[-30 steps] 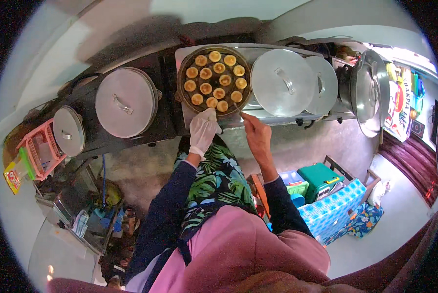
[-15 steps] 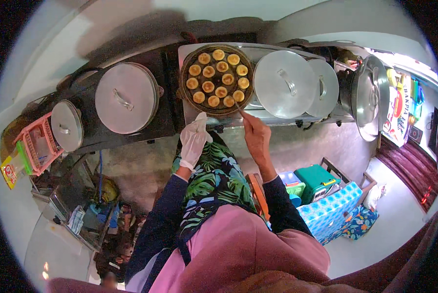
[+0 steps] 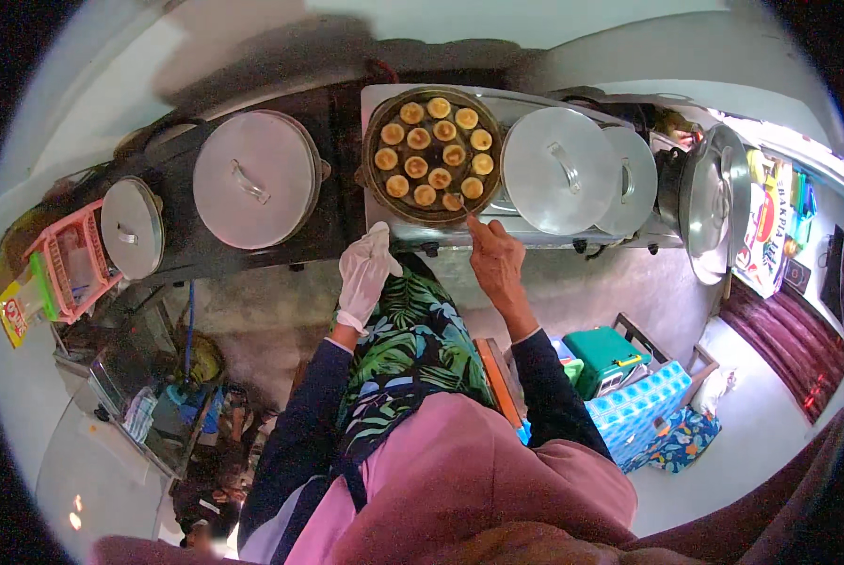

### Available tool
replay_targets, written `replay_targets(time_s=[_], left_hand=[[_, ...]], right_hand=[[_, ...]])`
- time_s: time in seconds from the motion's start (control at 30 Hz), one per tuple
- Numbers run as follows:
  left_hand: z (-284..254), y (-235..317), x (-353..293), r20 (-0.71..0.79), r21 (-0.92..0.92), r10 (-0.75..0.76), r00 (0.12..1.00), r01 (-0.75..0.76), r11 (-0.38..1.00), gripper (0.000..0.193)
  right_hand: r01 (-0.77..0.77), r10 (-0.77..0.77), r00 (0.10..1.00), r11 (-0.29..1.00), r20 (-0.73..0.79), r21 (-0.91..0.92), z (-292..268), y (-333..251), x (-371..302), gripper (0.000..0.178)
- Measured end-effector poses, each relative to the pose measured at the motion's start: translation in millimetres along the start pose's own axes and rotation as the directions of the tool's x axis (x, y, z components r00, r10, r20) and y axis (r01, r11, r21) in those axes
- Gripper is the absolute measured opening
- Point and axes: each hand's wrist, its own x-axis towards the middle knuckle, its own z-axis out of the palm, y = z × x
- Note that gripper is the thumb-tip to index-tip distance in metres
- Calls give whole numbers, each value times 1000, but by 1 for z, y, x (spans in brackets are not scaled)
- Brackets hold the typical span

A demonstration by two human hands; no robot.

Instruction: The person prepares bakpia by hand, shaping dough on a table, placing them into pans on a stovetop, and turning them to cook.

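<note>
A round dark pan (image 3: 431, 220) sits on the stove in front of me, holding several small round browned cakes (image 3: 454, 154). My right hand (image 3: 499, 264), bare, is closed around a thin tool whose tip touches a cake (image 3: 452, 201) at the pan's near edge. The tool (image 3: 464, 206) is too small to name surely, and its handle is hidden in the fist. Just below the pan's lower left is my left hand (image 3: 363, 281), in a whitish glove. Its fingers are pressed together, apart from the pan; whatever they hold, if anything, cannot be made out.
Metal lids (image 3: 561, 169) cover the neighbouring cooking places on the right, and another large lid (image 3: 255, 179) stands left. A smaller lidded pan (image 3: 132, 226) and a pink basket (image 3: 75, 259) are farther left. A green box (image 3: 605, 361) stands low on the right.
The pan and stove have shifted slightly right in view. My right hand's tool tip stays at the near edge cakes, and the hand has turned a little. My left hand remains below the pan.
</note>
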Motion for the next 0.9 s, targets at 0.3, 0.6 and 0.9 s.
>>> replay_targets(time_s=[0.3,0.6,0.9], left_hand=[[-7,-6,-4,3,-104,0,1000,0,995,38],[-22,2,-2,34,-76,-8,999,11,997,37],[-35,-2,-4,87,-66,-36,996,42,997,37]], right_hand=[[73,-56,993,984,-105,163,19,-16,8,25],[-57,59,998,993,-14,107,18,-26,-2,24],[31,-4,991,979,-130,202,37,-45,10,22]])
